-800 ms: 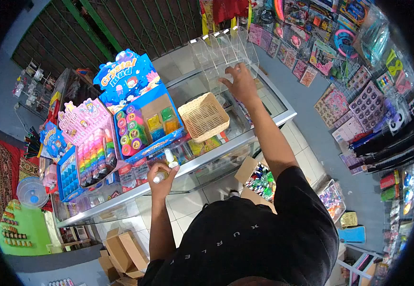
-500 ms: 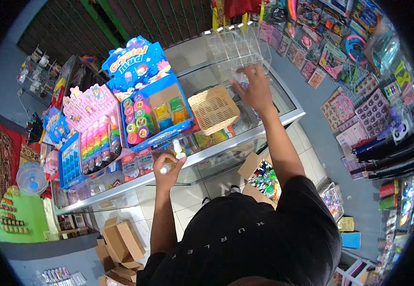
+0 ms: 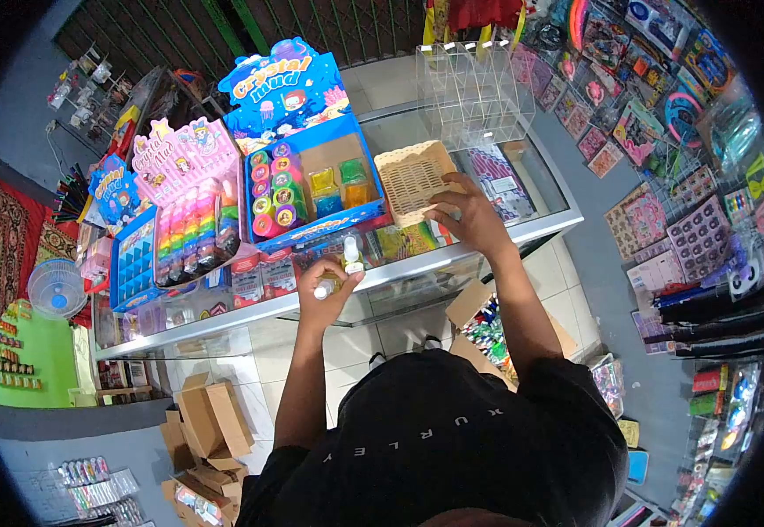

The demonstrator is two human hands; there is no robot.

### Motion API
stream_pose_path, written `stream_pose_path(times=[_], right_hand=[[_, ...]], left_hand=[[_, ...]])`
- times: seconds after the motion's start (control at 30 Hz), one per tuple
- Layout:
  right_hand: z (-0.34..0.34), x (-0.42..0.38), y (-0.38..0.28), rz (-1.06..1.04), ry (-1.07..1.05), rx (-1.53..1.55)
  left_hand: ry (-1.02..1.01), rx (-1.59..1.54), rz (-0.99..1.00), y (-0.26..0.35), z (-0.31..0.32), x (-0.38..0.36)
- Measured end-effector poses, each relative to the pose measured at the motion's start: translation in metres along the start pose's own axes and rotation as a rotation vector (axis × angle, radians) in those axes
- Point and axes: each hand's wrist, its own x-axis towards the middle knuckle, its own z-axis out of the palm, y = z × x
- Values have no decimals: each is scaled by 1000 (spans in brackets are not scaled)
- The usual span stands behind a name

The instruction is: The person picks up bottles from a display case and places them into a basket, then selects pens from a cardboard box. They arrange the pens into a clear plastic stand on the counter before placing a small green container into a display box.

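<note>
My left hand [image 3: 329,294] is closed around small bottles with white caps. One bottle [image 3: 352,255] pokes up above the fingers, and a second white cap [image 3: 322,291] shows beside the palm. A cream woven basket [image 3: 405,176] sits on the glass counter, its inside facing up. At the basket's right front corner is my right hand [image 3: 471,215], thumb and fingers curled about the rim. The fingers partly hide that corner.
A blue display box [image 3: 269,230] and a pink one [image 3: 190,158] stand on the glass counter [image 3: 522,230]. A clear acrylic rack [image 3: 470,92] is at its far right end. An open carton [image 3: 468,303] lies on the floor. Packaged goods hang on the right wall.
My right hand has left the clear rack and come back down and nearer to the basket's corner. The left hand keeps its bottles. The whole view has shifted slightly.
</note>
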Motion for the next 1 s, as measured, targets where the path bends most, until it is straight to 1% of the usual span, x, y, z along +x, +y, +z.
stream_pose_path(times=[0.03, 0.13, 0.23, 0.33, 0.4, 0.53, 0.63, 0.73, 0.8, 0.83, 0.9, 0.93, 1.0], right_hand=[[0, 3, 0, -32, 1, -30], [8, 10, 3, 110, -8, 67], [10, 24, 7, 26, 0, 40], [9, 38, 12, -2, -32, 38], [11, 43, 17, 12, -36, 50], [13, 47, 24, 27, -71, 27], [5, 41, 6, -13, 91, -132], [5, 27, -28, -108, 234, -31], [18, 10, -62, 82, -7, 451], [24, 3, -75, 179, -134, 690], [36, -5, -88, 182, -165, 789], [42, -7, -90, 186, -178, 837], [52, -9, -85, 219, -186, 950]], left_hand=[[1, -1, 8, 0, 0, 0], [9, 6, 24, 2, 1, 0], [11, 9, 13, 4, 1, 0], [-1, -2, -4, 3, -1, 0], [-9, 20, 17, -1, -2, 0], [-19, 0, -18, -3, -3, -1], [-18, -4, -20, -2, -3, 0], [-8, -15, -31, -2, -1, -1], [-11, -22, -15, -7, 3, 1], [-24, 6, -7, 2, 5, 1], [-58, 68, 16, 19, 10, 4], [-78, -19, 13, 16, 13, 4], [-133, -1, 25, 17, 12, 5]])
